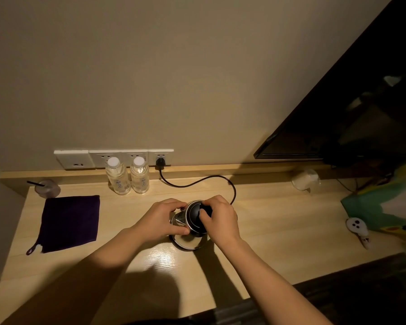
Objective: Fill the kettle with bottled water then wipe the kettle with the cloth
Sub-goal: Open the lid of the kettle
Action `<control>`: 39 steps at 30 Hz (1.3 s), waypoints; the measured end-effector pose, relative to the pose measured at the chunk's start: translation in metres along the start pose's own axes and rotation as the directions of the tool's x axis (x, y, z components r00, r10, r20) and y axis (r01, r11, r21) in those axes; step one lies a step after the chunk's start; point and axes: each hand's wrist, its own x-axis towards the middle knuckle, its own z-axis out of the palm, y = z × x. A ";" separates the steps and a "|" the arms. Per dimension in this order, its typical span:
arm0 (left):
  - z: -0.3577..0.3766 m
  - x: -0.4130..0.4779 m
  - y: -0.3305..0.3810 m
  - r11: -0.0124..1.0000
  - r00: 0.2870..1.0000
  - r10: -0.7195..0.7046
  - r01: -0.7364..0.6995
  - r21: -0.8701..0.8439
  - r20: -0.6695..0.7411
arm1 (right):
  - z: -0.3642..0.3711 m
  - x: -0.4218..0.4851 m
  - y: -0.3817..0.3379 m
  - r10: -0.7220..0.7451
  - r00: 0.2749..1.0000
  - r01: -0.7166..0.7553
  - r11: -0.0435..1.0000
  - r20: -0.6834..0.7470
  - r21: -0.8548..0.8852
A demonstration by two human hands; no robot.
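A steel kettle point(192, 219) with a black lid stands on its round base point(188, 242) in the middle of the wooden desk point(279, 231). My left hand point(161, 219) wraps around the kettle's left side. My right hand point(218, 219) grips the black handle and lid area on the right. Two clear water bottles with white caps, the left one point(117, 175) and the right one point(139, 174), stand side by side at the back by the wall, both capped. A dark purple cloth point(69, 222) lies flat at the desk's left.
The kettle's black cord point(206, 181) curves from the base to a wall socket point(161, 158). A small cup with a straw point(47, 187) sits at back left. A glass point(306, 179), a colourful bag point(384, 207) and a dark screen point(349, 113) are on the right.
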 end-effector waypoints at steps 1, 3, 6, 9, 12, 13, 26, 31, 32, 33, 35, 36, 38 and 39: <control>0.001 -0.001 0.000 1.000 1.000 -0.003 0.003 0.005 0.002 | 0.002 -0.001 -0.002 -0.001 1.000 0.001 1.000 -0.016 -0.017; 0.002 -0.002 0.000 1.000 1.000 -0.009 0.009 0.009 0.000 | 0.006 -0.003 -0.006 -0.004 0.999 0.002 0.999 -0.044 -0.035; 0.001 -0.003 0.001 1.000 1.000 -0.013 0.013 0.009 -0.011 | 0.006 -0.005 -0.008 -0.011 0.998 0.008 0.999 -0.064 -0.045; 0.001 -0.003 0.002 1.000 1.000 -0.010 0.010 0.020 -0.010 | 0.004 -0.005 -0.007 -0.034 0.997 0.029 0.998 -0.065 -0.064; 0.001 -0.004 0.003 1.000 1.000 -0.012 0.012 0.023 -0.006 | 0.001 -0.005 -0.005 -0.026 0.998 0.025 0.999 -0.050 -0.024; 0.001 -0.004 0.003 1.000 1.000 -0.013 0.013 0.026 -0.006 | -0.001 -0.005 -0.004 -0.020 0.998 0.020 1.000 -0.051 0.004; -0.004 -0.006 0.011 0.999 0.999 -0.032 0.031 0.043 0.013 | -0.038 -0.008 0.065 0.225 0.957 -0.277 0.521 0.183 0.807; -0.002 -0.008 0.016 0.998 0.999 -0.048 0.048 0.040 0.001 | -0.040 -0.008 0.085 0.276 0.942 -0.311 0.497 0.192 0.810; -0.002 -0.008 0.016 0.998 0.999 -0.050 0.050 0.042 -0.002 | -0.042 -0.008 0.085 0.276 0.941 -0.313 0.494 0.195 0.811; -0.002 -0.008 0.017 0.997 0.999 -0.052 0.052 0.048 -0.003 | -0.045 -0.008 0.084 0.279 0.941 -0.312 0.490 0.193 0.814; -0.003 -0.009 0.020 0.996 0.998 -0.056 0.056 0.067 -0.002 | -0.051 -0.008 0.079 0.296 0.942 -0.294 0.498 0.158 0.816; -0.005 -0.010 0.022 0.995 0.998 -0.063 0.062 0.073 -0.001 | -0.056 -0.007 0.075 0.303 0.945 -0.271 0.515 0.123 0.813; -0.011 -0.014 0.027 0.994 0.996 -0.087 0.087 0.071 -0.001 | -0.070 -0.004 0.062 0.289 0.957 -0.192 0.597 0.015 0.779; -0.016 -0.018 0.029 0.993 0.995 -0.099 0.100 0.064 -0.017 | -0.078 -0.002 0.053 0.254 0.966 -0.135 0.657 -0.049 0.742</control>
